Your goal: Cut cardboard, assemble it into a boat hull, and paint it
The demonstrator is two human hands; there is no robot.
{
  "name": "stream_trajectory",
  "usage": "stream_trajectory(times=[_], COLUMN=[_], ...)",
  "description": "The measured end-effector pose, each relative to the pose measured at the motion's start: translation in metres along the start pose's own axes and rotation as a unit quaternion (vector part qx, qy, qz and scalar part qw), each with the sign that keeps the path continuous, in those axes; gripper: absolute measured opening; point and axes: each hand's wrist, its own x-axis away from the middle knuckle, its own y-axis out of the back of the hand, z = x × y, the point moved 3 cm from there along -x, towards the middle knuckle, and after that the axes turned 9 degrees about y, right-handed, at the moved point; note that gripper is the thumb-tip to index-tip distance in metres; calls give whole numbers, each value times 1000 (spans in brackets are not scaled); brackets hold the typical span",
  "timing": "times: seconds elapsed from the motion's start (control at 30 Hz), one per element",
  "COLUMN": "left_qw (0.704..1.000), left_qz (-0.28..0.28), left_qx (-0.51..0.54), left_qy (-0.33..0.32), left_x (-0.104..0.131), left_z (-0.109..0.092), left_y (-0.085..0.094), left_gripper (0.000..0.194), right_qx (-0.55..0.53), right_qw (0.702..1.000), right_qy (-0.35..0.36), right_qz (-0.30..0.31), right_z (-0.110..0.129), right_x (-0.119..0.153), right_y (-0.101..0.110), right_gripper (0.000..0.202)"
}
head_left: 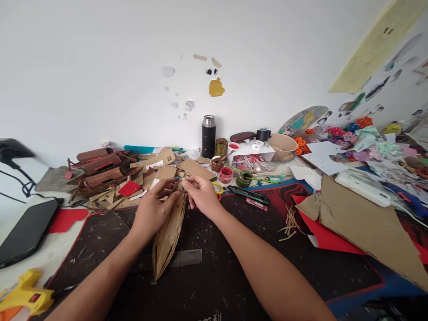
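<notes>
A small boat-shaped hull of brown corrugated cardboard (170,238) is tilted above the dark mat (214,285), its near pointed end toward me. My left hand (154,207) wraps around the hull's far left side, thumb on its edge. With fingers pinched, my right hand (202,195) is at the hull's far tip; whether a small scrap is also between those fingers is hidden. Partly under the hull lies a clear ruler (190,257).
Brown model boats (103,167) and cardboard scraps lie at back left. A yellow glue gun (30,292) and black phone (28,232) are left. Behind stand paint jars (226,174) and a black thermos (208,138). A utility knife (249,195) and cardboard sheet (364,232) are right.
</notes>
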Motion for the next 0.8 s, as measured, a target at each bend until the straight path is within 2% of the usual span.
stream_trajectory(times=[0.53, 0.8], left_qw=[1000, 1000], left_qz=[-10, -5], left_qx=[2, 17], left_qy=[13, 19], left_x=[2, 2], left_z=[6, 2], left_y=[-4, -5], left_gripper=[47, 47], right_qx=[12, 4], right_qw=[1000, 1000], right_qy=[-2, -1], right_qz=[-3, -5], right_z=[-2, -1], right_x=[1, 2], right_y=[-2, -2], right_gripper=[36, 31])
